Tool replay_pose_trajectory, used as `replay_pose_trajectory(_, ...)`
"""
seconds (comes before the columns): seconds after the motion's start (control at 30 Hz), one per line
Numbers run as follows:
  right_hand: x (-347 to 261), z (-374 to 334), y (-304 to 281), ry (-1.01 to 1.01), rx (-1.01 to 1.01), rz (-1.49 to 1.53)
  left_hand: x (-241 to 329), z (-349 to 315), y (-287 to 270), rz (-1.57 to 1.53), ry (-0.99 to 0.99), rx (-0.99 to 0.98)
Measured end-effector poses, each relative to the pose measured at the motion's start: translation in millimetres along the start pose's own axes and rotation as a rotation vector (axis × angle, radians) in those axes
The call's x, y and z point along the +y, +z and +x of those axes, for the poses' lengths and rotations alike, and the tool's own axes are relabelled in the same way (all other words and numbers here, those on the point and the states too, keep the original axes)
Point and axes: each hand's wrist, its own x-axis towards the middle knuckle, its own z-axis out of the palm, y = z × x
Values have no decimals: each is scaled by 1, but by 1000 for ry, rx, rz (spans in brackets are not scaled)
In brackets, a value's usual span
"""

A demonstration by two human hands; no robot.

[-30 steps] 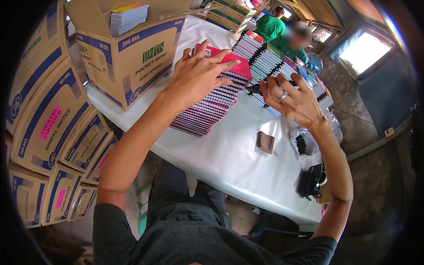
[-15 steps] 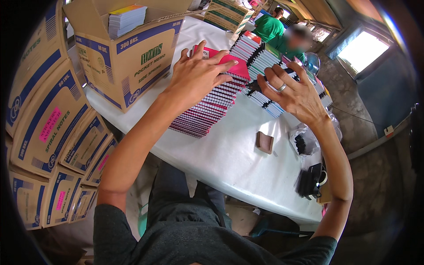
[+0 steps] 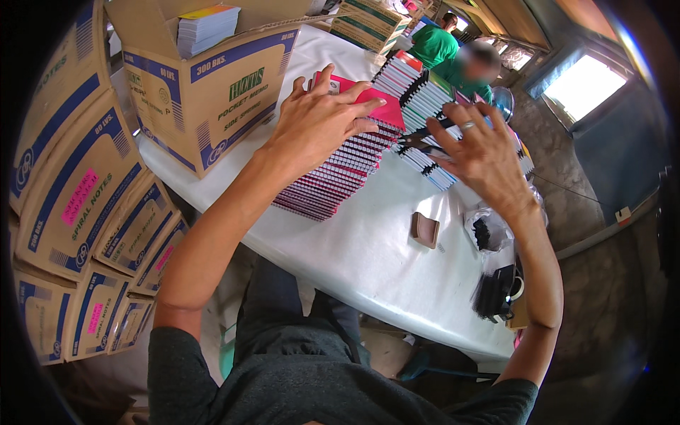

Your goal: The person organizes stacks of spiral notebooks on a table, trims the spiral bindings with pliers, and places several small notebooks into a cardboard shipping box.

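Observation:
A tall, leaning stack of pink-covered spiral notebooks [image 3: 329, 177] stands on the table, its coil-bound edges toward me. My left hand [image 3: 315, 120] lies spread over the top cover, fingers stretched out and pressing lightly on it. To the right of the stack, my right hand [image 3: 482, 152] is curled round a slim dark tool [image 3: 419, 134]. The tool's narrow end points at the upper right corner of the stack; its exact kind is mostly hidden by my fingers. Behind it are several stacks of spiral notebooks [image 3: 425, 95] with black bindings.
An open carton [image 3: 234, 106] with small notepads [image 3: 207, 32] stands at the left. More cartons [image 3: 78, 191] are piled beside the table. A small brown tray [image 3: 425, 230], a plastic bag [image 3: 489, 228] and black bristly bundles [image 3: 494, 292] lie rightward. Two people in green [image 3: 433, 46] are beyond.
My right hand has turned and its fingers have shifted, showing more of the dark tool beside the stack's corner. My left hand stays on the top notebook.

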Motion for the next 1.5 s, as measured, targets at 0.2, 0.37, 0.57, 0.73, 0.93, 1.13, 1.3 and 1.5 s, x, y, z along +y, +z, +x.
replay_pose_trajectory(0.2, 23, 2, 9, -223, 44, -263, 2, 4, -3, -3, -13, -9)
replay_pose_trajectory(0.37, 27, -1, 15, -291, 97, -261, 5, 4, -3, -20, -35, -24)
replay_pose_trajectory(0.57, 31, 2, 18, -362, 97, -324, 3, 3, -4, -17, -25, -30)
replay_pose_trajectory(0.73, 10, 1, 9, -217, 29, -198, 1, 4, -5, -9, 5, -24)
replay_pose_trajectory(0.93, -35, -3, 0, 140, -194, -232, 3, 8, 0, -9, 16, 36)
replay_pose_trajectory(1.13, -56, -56, 38, 556, -31, 165, -6, 4, -4, 80, 28, -160)
replay_pose_trajectory(1.3, -142, -146, 100, 675, -190, 431, 3, -4, -14, 86, 58, -141)
replay_pose_trajectory(1.5, -206, -190, 137, 796, -311, 536, 1, -15, -20, 107, 60, -151)
